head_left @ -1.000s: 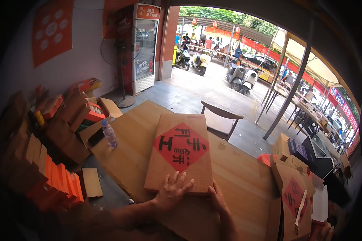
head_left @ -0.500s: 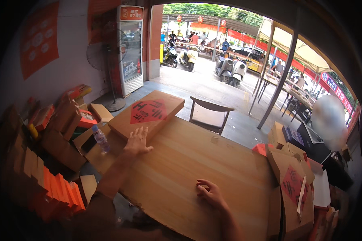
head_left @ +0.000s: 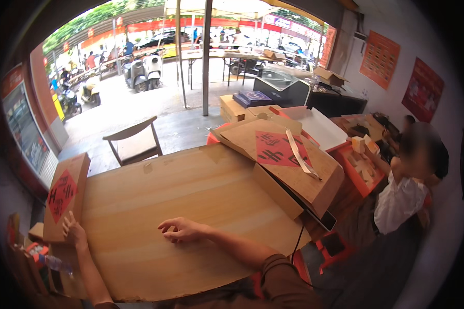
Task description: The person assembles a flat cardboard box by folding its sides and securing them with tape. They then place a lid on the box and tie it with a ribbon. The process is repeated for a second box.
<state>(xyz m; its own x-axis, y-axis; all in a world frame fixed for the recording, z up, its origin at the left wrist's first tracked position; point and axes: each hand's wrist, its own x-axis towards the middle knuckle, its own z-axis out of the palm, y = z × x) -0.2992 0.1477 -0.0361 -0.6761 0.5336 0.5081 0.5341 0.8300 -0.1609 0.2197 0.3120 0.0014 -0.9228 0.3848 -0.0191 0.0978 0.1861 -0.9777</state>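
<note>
My left hand (head_left: 73,230) lies with loose, spread fingers against the lower edge of the flat cardboard box (head_left: 64,195) at the wooden table's (head_left: 191,206) far left edge, touching but not gripping it, while my right hand (head_left: 183,230) rests empty and half curled on the tabletop. I judge a flat palm would keep the box square. Its underside and my left palm stay hidden.

Bright street daylight behind, dim foreground, dark bent fisheye rim
</note>
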